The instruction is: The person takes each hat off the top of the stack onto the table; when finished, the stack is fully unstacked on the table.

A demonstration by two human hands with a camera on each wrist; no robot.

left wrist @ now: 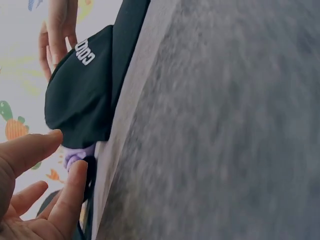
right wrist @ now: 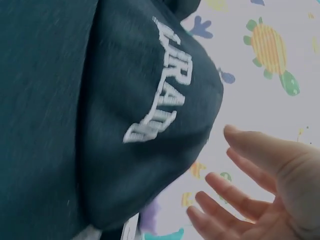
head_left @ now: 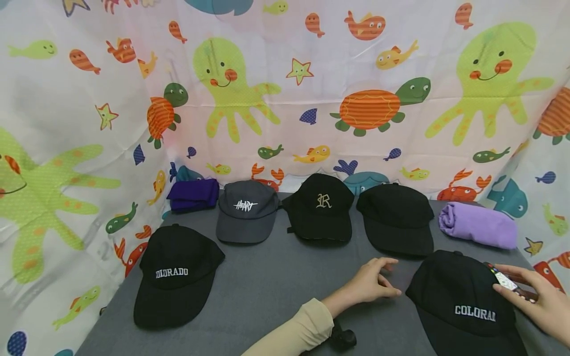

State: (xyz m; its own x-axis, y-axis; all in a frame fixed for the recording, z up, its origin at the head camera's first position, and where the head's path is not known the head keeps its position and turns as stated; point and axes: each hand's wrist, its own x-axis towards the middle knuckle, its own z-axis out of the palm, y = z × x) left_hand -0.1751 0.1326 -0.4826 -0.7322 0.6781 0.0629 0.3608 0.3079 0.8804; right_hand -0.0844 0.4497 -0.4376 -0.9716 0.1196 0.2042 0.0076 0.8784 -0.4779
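A black cap with white lettering reading "COLORA…" point(head_left: 463, 291) sits at the front right, between my two hands. My left hand point(head_left: 369, 282) hovers just left of it, fingers loosely bent and apart, holding nothing. In the left wrist view the thumb and fingers point toward the cap's side. On the other side is my right hand point(head_left: 539, 296), its fingers spread beside the crown. The right wrist view shows those fingers point(right wrist: 220, 192) empty. A small white-and-multicoloured item point(head_left: 505, 279) shows between the cap and that hand in the head view; most of it is hidden.
Along the back lie a folded dark purple cloth point(head_left: 193, 194), a grey "HEART" cap point(head_left: 247, 212), a black cap with a gold R point(head_left: 320, 210), a plain black cap point(head_left: 396, 217) and a rolled lilac cloth point(head_left: 478, 225). Another black lettered cap point(head_left: 178, 277) sits at left.
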